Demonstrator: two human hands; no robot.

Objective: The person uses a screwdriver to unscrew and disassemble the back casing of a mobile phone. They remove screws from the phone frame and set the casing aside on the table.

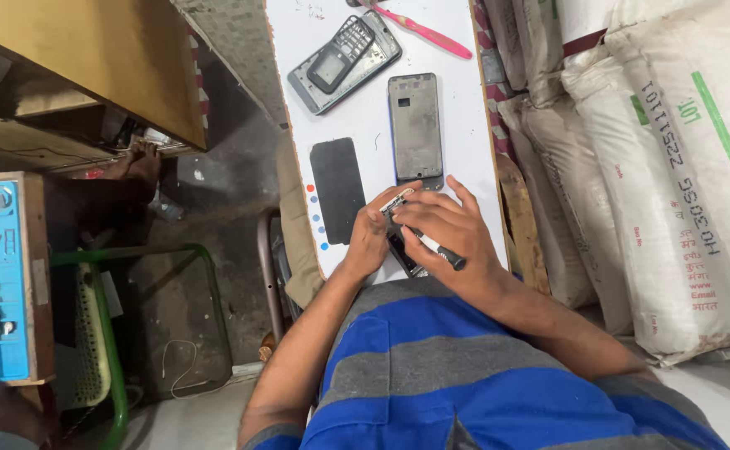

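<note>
Left hand (371, 237): your fingers pinch a small metal part (396, 201) at the white board's (465, 125) near edge.
Right hand (448, 229): closed around the screwdriver (436, 247).
Risk: a tip slip could flick the part off that edge.

Board (465, 125): runs away from you over your lap, with everything below lying on it.
Your hands: at the near end, left hand (371, 237) beside right hand (448, 233), touching.
Screwdriver (432, 244): in your right hand, over the small phone part (402, 250) between both hands.
Phone frame (416, 129): just beyond your hands.
Flat panel (337, 189): left of the frame, apart from it.
Keypad phone (342, 54): far end, lying on a larger frame (357, 71).
Toothbrush (422, 32): far end, right of the keypad phone.
Sacks (665, 167): right of the board.
</note>
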